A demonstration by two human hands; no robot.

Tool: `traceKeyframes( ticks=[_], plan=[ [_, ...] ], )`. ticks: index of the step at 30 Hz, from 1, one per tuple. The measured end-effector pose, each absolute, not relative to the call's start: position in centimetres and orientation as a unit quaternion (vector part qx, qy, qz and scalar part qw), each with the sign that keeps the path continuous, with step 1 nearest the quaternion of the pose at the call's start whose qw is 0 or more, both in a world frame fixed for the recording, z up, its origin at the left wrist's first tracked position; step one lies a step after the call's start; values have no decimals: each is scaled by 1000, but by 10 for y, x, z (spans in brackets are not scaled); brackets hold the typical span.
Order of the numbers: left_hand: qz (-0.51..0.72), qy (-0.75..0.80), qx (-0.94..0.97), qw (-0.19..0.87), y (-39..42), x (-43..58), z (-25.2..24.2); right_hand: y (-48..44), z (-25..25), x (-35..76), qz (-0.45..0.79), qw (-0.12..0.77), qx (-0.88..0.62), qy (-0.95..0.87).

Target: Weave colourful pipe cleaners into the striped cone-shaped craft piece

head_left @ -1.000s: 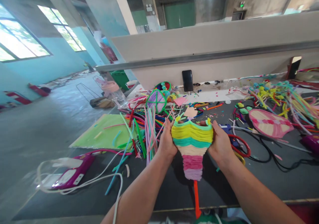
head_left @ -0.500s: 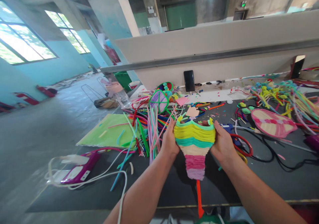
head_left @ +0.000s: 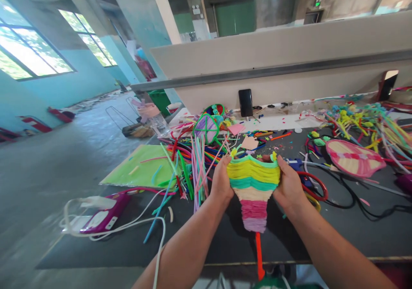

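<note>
From where I stand, the hall runs back past pale blue walls (head_left: pixel 64 89) and tall windows (head_left: pixel 30 49), and a long dark table (head_left: pixel 350 233) fills the near side, littered with bright craft stuff.

The person's left hand (head_left: pixel 222 182) grips one side edge of a striped fuzzy piece (head_left: pixel 254 190), and the right hand (head_left: pixel 288 184) pinches the opposite edge, so the piece hangs between them over the table's near part. It is wide at the top and narrow below, banded mint, yellow, teal, cream, deep pink and lilac, with yellow tufts (head_left: pixel 274 156) at the upper corners. An orange stem (head_left: pixel 259 254) points down from its narrow end, reaching past the table edge.

Just beside the left hand lies a bundle of pastel stems (head_left: pixel 198 173); farther left are a green sheet (head_left: pixel 138 169) and a purple device (head_left: pixel 106 216) with a white cable looped over it. Near the right hand sits a red ring (head_left: pixel 323 190), and beyond it a pink-rimmed shape (head_left: pixel 354 158). Farther back, a dark phone (head_left: pixel 246 102) leans against the white partition (head_left: pixel 199 98), and a tangled heap of coloured stems (head_left: pixel 357 119) spreads to the right.
</note>
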State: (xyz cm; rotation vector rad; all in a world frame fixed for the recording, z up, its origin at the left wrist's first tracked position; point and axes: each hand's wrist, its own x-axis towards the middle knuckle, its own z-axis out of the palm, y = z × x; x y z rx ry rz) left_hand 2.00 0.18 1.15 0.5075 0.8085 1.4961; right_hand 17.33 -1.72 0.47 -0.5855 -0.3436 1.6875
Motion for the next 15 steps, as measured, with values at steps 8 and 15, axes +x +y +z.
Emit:
traceKeyframes(
  ticks=[8, 15],
  plan=[
    [661, 364, 254, 605, 3, 21, 7, -20, 6, 170, 727, 620, -264, -135],
    [652, 355, 237, 627, 1, 23, 9, -19, 7, 169, 727, 627, -256, -115]
  ],
)
